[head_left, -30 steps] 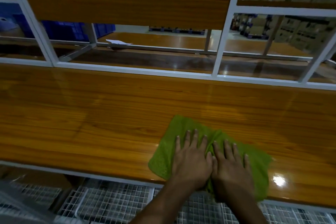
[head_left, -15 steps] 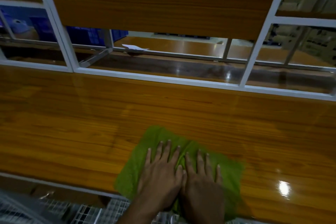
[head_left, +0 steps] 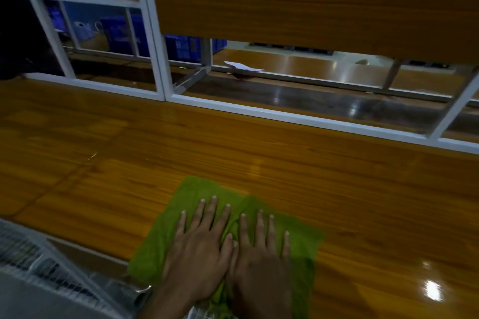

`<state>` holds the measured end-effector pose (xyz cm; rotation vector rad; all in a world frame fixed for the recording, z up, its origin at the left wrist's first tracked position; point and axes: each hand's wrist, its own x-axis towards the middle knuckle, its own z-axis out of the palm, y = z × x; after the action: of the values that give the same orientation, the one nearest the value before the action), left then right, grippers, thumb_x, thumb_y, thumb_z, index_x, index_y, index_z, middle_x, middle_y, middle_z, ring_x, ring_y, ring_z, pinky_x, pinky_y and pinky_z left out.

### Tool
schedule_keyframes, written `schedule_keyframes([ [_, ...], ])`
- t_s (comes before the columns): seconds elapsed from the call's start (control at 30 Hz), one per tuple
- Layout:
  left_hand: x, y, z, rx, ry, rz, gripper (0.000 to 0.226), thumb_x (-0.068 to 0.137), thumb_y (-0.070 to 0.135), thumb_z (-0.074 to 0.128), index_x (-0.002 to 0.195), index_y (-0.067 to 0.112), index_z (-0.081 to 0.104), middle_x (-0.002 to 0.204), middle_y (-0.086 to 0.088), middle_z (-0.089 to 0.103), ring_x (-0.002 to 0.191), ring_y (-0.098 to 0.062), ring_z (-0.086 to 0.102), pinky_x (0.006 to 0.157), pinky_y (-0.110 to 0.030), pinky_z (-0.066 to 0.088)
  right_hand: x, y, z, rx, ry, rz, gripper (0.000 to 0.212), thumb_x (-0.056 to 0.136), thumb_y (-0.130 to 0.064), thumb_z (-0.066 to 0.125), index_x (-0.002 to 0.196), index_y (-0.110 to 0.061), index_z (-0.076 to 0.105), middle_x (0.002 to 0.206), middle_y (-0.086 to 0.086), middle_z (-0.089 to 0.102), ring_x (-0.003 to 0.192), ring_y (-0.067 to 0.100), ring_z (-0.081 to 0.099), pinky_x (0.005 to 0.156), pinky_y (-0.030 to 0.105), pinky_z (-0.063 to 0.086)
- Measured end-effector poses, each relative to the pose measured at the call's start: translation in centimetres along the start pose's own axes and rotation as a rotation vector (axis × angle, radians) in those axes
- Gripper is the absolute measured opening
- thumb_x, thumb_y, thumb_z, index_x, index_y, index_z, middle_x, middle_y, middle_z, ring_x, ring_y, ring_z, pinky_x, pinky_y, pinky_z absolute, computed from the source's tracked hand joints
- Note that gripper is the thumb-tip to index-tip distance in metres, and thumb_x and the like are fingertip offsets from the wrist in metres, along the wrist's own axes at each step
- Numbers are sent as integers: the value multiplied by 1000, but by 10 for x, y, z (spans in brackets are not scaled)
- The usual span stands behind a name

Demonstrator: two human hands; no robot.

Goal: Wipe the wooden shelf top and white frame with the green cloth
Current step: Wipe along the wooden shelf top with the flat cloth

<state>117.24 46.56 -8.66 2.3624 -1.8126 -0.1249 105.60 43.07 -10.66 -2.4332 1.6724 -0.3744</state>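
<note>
The green cloth [head_left: 193, 195] lies spread flat on the wooden shelf top [head_left: 233, 147], close to the shelf top's near edge and a little right of the middle of what I can see. Both hands are down on it side by side. The left hand [head_left: 199, 248] and the right hand [head_left: 259, 261] are palm-down with their fingers straight and slightly fanned, pressing the cloth against the shelf top rather than gripping it. Their thumbs meet in the middle, where the cloth has puckered into a small ridge. The cloth's right border is smeared with blur, so I cannot tell exactly where it ends. The shelf top is glossy, with a bright spot of glare [head_left: 431, 290] at its near right. The white frame [head_left: 285, 114] runs along the shelf top's far edge, with uprights rising from it. A wooden panel [head_left: 311, 13] is set into the frame above the shelf top. Through the gap under that panel, beyond the shelf top's far edge, I see a sheet of white paper [head_left: 242, 66] on another wooden surface. Farther back on the left are blue crates [head_left: 181, 46]. Below the shelf top's near edge, on the left, is white wire mesh [head_left: 31, 259], too blurred for me to read in any detail.
</note>
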Motion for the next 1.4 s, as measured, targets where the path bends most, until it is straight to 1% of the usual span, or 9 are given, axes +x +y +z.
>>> schedule_keyframes([
  [0.2,14,-56,1,-17,47,-51,73,82,62,-5,152,43,1,161,11,-11,148,-12,-11,119,-44,-2,23,-49,15,40,-38,-61,67,100,-47,11,130,-21,65,139,12,57,131,34,51,105,57,24],
  [0.3,31,-77,-4,4,48,-60,76,81,64,-6,153,42,2,161,9,-8,150,-15,-7,119,-45,0,45,-67,20,35,-29,-95,55,96,-45,29,128,-20,67,138,12,57,128,35,54,104,56,24],
  [0.33,38,-85,-5,9,33,-61,78,79,65,-8,153,42,0,161,9,-11,149,-15,-9,119,-45,-1,52,-72,18,41,-66,-114,56,94,-46,32,134,-21,61,145,13,50,134,36,47,107,55,21],
  [0.4,56,-100,-10,20,2,-63,82,76,68,-12,153,43,-3,161,9,-14,149,-14,-13,119,-45,-3,68,-79,16,10,-128,-183,63,97,-47,18,155,-24,27,163,12,13,150,35,9,114,54,-1],
  [0.47,76,-110,-13,44,-13,-67,85,75,70,-13,154,41,-2,162,7,-12,149,-15,-11,120,-46,-2,83,-82,16,5,-173,-193,67,96,-49,6,158,-23,2,164,9,-10,150,29,-16,113,54,-16],
  [0.67,126,-100,-9,105,-35,-68,62,99,55,8,156,32,1,164,0,-5,151,-21,-5,120,-51,3,133,-78,20,-29,-161,-201,60,103,-46,14,158,-24,3,165,8,-5,151,28,-11,118,54,-9],
  [0.77,144,-86,-5,107,-22,-58,58,103,50,17,157,30,4,164,-4,-3,151,-24,-2,119,-53,4,148,-61,19,-33,-150,-199,61,103,-47,15,158,-24,6,165,8,-3,151,28,-10,119,55,-6],
  [1.07,179,3,7,43,-36,4,59,103,46,17,157,25,6,164,-9,-2,150,-28,-2,118,-56,1,174,21,-2,-94,-186,-27,60,102,-52,9,157,-30,0,165,3,-10,151,25,-14,119,52,-8],
  [1.4,164,133,24,5,-111,169,60,102,46,15,157,23,1,163,-9,-9,149,-29,-11,118,-56,-5,125,142,-40,-129,-131,148,61,101,-56,4,157,-33,-4,164,0,-13,150,21,-14,121,49,-6],
])
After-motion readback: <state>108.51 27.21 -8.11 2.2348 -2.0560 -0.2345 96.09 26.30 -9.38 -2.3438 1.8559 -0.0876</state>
